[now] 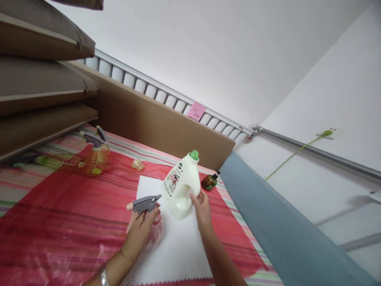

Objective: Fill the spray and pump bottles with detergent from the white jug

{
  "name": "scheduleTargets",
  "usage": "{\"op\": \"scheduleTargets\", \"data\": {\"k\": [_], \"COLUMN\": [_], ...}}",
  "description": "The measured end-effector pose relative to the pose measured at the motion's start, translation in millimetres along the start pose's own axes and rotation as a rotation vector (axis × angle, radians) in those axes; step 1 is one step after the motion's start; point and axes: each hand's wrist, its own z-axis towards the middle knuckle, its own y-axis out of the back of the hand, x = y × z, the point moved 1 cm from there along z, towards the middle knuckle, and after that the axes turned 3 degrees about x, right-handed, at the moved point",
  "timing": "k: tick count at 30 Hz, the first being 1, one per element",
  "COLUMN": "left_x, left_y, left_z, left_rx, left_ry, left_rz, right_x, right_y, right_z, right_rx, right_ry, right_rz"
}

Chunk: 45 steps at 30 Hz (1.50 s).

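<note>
My left hand [145, 220] is closed around the neck of a clear spray bottle [154, 236] with a grey trigger head [145, 203]. The trigger head's nozzle points left. My right hand [202, 204] grips the handle side of a white detergent jug [178, 188], its fingertips at the handle opening. The jug is uncapped, tilts to the right, and shows a green pouring spout [194, 154] at its mouth. Both stand over a white cloth [184, 250] with a zigzag edge. Part of the spray bottle is hidden by my left hand.
A translucent cap [137, 164] lies beyond the cloth. An amber pump bottle [209, 182] lies at the right. Yellowish spray bottles [97, 159] are at the left, beside stacked cushioned boards [44, 87]. Red plastic sheeting [98, 210] covers the striped bedding, and a brown board [160, 123] rises behind.
</note>
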Motion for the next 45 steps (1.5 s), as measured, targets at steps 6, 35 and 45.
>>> {"op": "scheduleTargets", "data": {"k": [6,35,45], "left_x": [9.7,7.7,-9.6], "left_y": [-0.2,-4.5,-3.0], "left_z": [-0.6,-11.1,-7.4], "left_rx": [0.034,0.216,0.221], "left_ry": [-0.019,-0.096,-0.196], "left_rz": [0.051,0.171,0.3], "right_x": [-3.3,104.9,106.6], "right_y": [-30.9,141.0,135.9], "right_z": [18.9,-67.1,-71.4], "right_rx": [-0.007,0.617,0.675], "right_ry": [-0.015,0.033,0.086], "right_rz": [0.016,-0.887,-0.918]}}
